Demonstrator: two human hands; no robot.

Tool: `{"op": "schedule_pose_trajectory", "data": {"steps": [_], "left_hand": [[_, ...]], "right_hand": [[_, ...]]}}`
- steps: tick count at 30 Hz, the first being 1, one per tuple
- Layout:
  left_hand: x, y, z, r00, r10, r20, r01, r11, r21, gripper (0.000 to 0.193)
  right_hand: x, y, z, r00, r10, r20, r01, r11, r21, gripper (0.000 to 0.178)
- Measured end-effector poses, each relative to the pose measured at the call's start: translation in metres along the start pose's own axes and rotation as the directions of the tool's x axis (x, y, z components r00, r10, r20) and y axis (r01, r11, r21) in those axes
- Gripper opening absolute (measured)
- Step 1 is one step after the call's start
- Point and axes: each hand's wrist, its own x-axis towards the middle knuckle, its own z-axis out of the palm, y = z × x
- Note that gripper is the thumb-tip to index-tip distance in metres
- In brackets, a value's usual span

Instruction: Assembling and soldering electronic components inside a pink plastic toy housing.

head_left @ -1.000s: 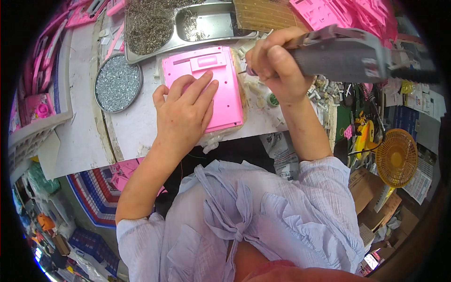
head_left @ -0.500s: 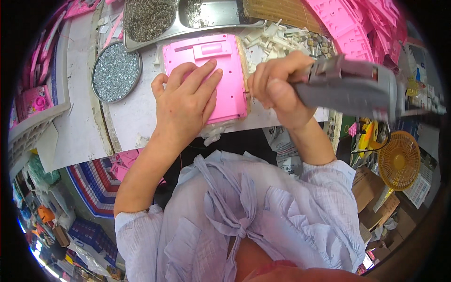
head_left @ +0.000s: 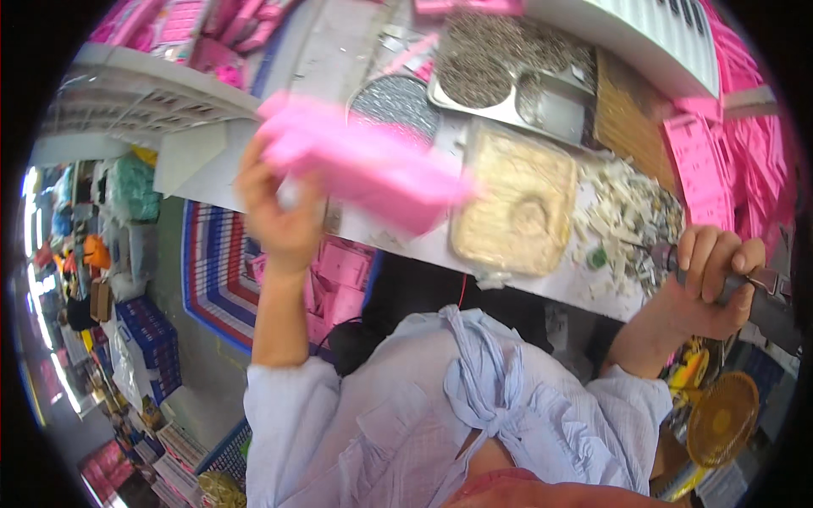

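Observation:
My left hand (head_left: 284, 216) grips a pink plastic casing (head_left: 368, 173) by its left end, raised above the left part of the table and smeared by motion. Over at the right, my right hand (head_left: 716, 271) is wrapped round a grey power screwdriver (head_left: 772, 311), its thin tip pointing left toward the heap of small white plastic parts (head_left: 614, 203). Between the hands lies a padded block (head_left: 508, 229), yellowish and covered in clear film, with a round hollow in its surface. A round dish of small silvery screws (head_left: 394, 100) is partly hidden behind the casing.
Behind the pad stands a metal tray (head_left: 555, 123) of small metal pieces, beside a brown cardboard piece (head_left: 631, 114). Pink parts (head_left: 703, 165) are stacked at the right. Below the table's left edge is a striped basket (head_left: 212, 271) with pink parts; a yellow fan (head_left: 724, 419) stands lower right.
The pink casing has left the pad and moved left in my left hand, baring the pad. My right hand has drawn away to the right with the screwdriver. The view has shifted leftward.

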Motion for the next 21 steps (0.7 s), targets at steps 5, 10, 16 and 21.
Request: {"op": "schedule_pose_trajectory", "data": {"steps": [5, 10, 16, 21], "left_hand": [[-0.255, -0.118, -0.228, 0.683, -0.601, -0.416, 0.73, 0.541, 0.416, 0.026], [-0.488, -0.187, -0.293, 0.006, -0.727, -0.687, 0.818, -0.392, 0.422, 0.079], [-0.339, -0.201, -0.224, -0.293, -0.956, -0.012, 0.88, -0.275, 0.388, 0.062], [0.005, -0.009, -0.12, 0.25, -0.652, 0.715, 0.791, 0.564, 0.237, 0.023]], "right_hand": [[0.008, 0.034, 0.009, 0.992, 0.1, -0.081, -0.095, 0.994, 0.057, 0.021], [0.025, 0.061, 0.025, 0.978, 0.172, -0.118, -0.166, 0.984, 0.062, 0.023], [0.024, 0.056, 0.018, 0.96, 0.206, -0.191, -0.21, 0.978, -0.003, 0.028], [0.018, 0.056, 0.002, 0.931, 0.205, -0.302, -0.23, 0.972, -0.048, 0.039]]}}
